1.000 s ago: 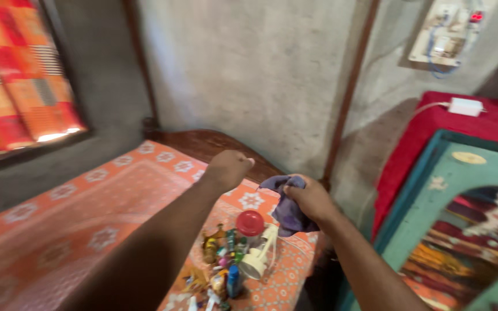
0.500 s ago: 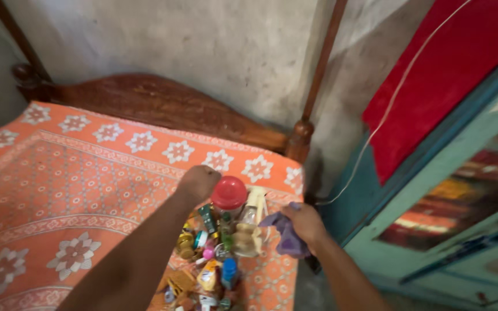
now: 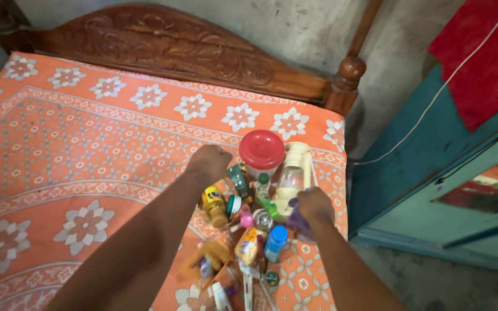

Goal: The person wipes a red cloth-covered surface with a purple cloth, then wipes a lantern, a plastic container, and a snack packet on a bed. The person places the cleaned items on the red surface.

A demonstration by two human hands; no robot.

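My left hand (image 3: 209,162) is a closed fist with nothing visible in it, hovering just left of a jar with a red lid (image 3: 261,151). My right hand (image 3: 313,205) grips a purple cloth (image 3: 297,222) bunched under the fingers, next to a cream and clear bottle-like thing (image 3: 293,177). Between the hands lies a heap of several small bottles and tubes on the orange bedsheet (image 3: 87,144): a yellow bottle (image 3: 214,204), a blue-capped bottle (image 3: 275,242), a green tube (image 3: 239,181).
The bed has a carved wooden headboard (image 3: 162,49) with a corner post (image 3: 346,80). To the right stands a teal cabinet (image 3: 433,190) with a red cloth (image 3: 485,57) on top and a white cord (image 3: 433,101) hanging down. Grey floor shows at the bottom right.
The view has tilted down toward the bed. Both hands have dropped from in front of the wall to the heap of bottles; the right hand still grips the purple cloth.
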